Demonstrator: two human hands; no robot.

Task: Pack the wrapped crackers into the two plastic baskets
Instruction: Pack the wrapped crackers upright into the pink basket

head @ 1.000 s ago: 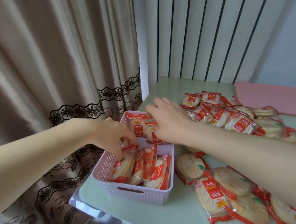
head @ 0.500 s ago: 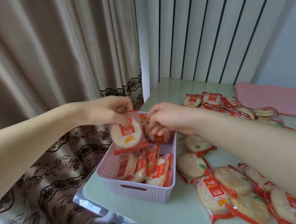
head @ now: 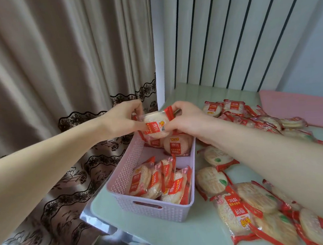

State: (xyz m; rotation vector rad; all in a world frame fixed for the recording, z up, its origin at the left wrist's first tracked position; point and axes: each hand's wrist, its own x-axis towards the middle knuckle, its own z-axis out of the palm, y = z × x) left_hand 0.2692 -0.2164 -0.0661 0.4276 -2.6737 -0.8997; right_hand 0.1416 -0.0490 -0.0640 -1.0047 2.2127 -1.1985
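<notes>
While both hands meet over the far end of the lilac basket (head: 122, 180), we've got one wrapped cracker (head: 155, 127) pinched between them. Our left hand (head: 121, 119) is closed on the packet's left edge, thumb against the front, and our right hand (head: 187, 120) is closed on the right edge, up by the red crimped seal. The packet is in the air just above the basket's far end, tilted, label facing us.

We judge this a very light thing, and a brittle one: a puffed round disc inside thin, glossy film. That film looks slick and crinkly, so we'd take it by the crimped ends or the rim rather than press on the flat face, where the disc could crack. No squeezing needed.

Down in the basket, a row of packets (head: 157, 182) stands on edge at the near end, leaning on each other, and a couple more (head: 177, 145) sit at the far end below our hands. The basket is stiff moulded plastic with a woven-look perforated wall and a slot handle in front. Loose packets (head: 214, 178) lie flat all over the smooth pale green tabletop (head: 184, 235) to the right, some overlapping, some well apart. Only one basket is in view, so plenty remains to pack.
</notes>
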